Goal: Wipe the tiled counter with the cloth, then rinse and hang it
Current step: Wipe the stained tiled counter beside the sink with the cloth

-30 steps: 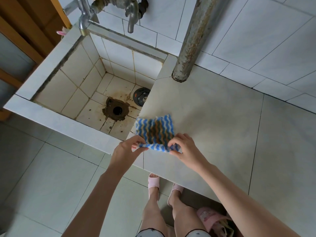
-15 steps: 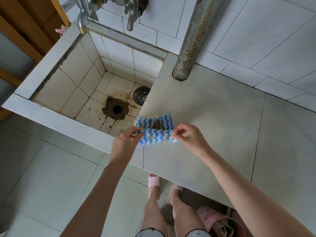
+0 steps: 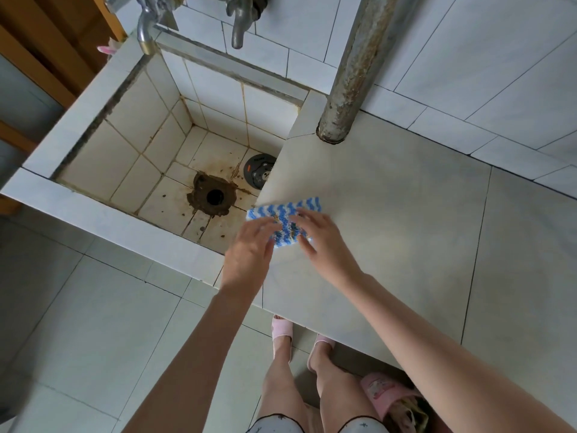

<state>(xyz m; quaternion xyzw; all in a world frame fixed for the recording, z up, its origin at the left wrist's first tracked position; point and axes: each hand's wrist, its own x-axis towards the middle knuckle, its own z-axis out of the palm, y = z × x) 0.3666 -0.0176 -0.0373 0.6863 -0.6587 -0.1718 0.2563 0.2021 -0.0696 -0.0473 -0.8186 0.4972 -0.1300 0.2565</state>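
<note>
A blue-and-white wavy-striped cloth (image 3: 292, 207) with brown stains lies folded into a narrow strip at the left edge of the pale tiled counter (image 3: 406, 220), right beside the sink. My left hand (image 3: 249, 248) reaches in from the left, and its straight fingers lie on the cloth's left end. My right hand (image 3: 324, 242) rests on the cloth's right part with its fingers spread. Both hands are motion-blurred and hide the cloth's near half.
A deep tiled sink (image 3: 103, 220) with a rusty, dirty drain (image 3: 214, 196) and a dark round stopper (image 3: 259, 171) is to the left. Two metal taps (image 3: 146, 29) (image 3: 239, 29) hang over it. A rusty pipe (image 3: 352, 73) stands on the counter's back left corner.
The cloth, held spread open by its near corners a second ago, has been folded over away from me into a narrow strip. Both hands moved forward onto it.
</note>
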